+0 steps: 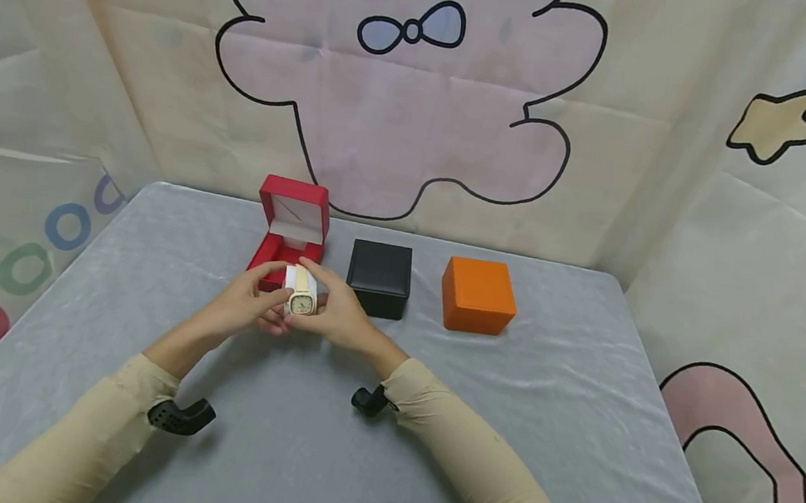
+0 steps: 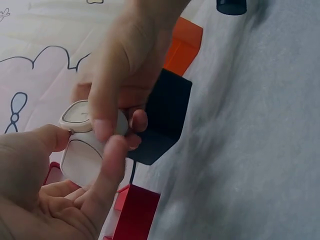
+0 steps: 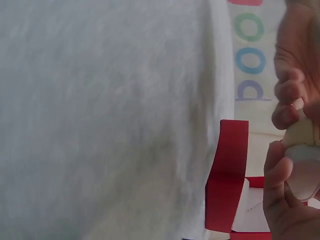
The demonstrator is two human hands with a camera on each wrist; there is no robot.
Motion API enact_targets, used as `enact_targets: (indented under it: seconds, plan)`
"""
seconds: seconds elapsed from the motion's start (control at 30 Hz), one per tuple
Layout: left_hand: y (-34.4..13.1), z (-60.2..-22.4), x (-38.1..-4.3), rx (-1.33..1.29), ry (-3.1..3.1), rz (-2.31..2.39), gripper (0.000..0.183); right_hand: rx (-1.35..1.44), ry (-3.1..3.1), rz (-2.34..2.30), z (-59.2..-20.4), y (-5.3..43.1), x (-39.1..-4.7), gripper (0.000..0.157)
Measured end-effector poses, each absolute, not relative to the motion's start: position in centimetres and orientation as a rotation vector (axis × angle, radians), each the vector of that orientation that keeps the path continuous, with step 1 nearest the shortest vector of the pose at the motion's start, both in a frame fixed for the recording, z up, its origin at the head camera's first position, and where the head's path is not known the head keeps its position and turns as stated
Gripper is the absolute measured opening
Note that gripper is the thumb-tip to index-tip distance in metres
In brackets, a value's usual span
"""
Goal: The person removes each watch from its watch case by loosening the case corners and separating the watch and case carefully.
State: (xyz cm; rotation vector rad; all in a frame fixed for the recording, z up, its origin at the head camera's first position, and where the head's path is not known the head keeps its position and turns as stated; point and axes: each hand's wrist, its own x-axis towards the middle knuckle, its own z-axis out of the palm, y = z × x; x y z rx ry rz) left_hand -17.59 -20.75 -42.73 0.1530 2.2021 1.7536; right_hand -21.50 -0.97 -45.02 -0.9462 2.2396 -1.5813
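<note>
A square-faced wristwatch (image 1: 302,304) with a pale cream strap is wrapped round a white cushion (image 2: 82,162). Both hands hold them up in front of the open red watch box (image 1: 272,261). From the left side, my left hand (image 1: 245,303) grips the bundle, thumb against the watch case in the left wrist view. My right hand (image 1: 339,311) holds it from the other side, its fingers over the strap and cushion. Part of the strap is hidden behind the fingers. Raised at the back, the red box's lid (image 1: 295,206) shows a white lining.
Right of the red box stands a closed black box (image 1: 379,278), then a closed orange box (image 1: 479,296). Grey cloth (image 1: 502,431) covers the table. A printed curtain (image 1: 635,146) hangs behind and beside it.
</note>
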Motion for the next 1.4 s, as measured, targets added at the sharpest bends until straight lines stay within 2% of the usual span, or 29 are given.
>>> enact_targets:
  seconds: [0.23, 0.83, 1.1, 1.4]
  plan:
    - [-20.0, -42.9, -17.5, 0.110, 2.214, 1.823, 0.072, -1.062, 2.602, -1.177, -43.9, -0.9, -21.2, 0.087]
    - [-19.2, -43.1, -17.1, 0.091, 2.254, 1.897, 0.068, -1.047, 2.542, -1.266, -44.1, 0.2, -21.3, 0.080]
    - [-19.1, -43.3, -16.9, 0.066, 2.248, 1.920, 0.074, -1.005, 2.500, -1.309, -43.4, 0.1, -21.3, 0.066]
    - [-19.2, -43.5, -17.0, 0.034, 2.234, 1.949, 0.071, -1.018, 2.433, -1.363, -43.6, 0.1, -21.5, 0.071]
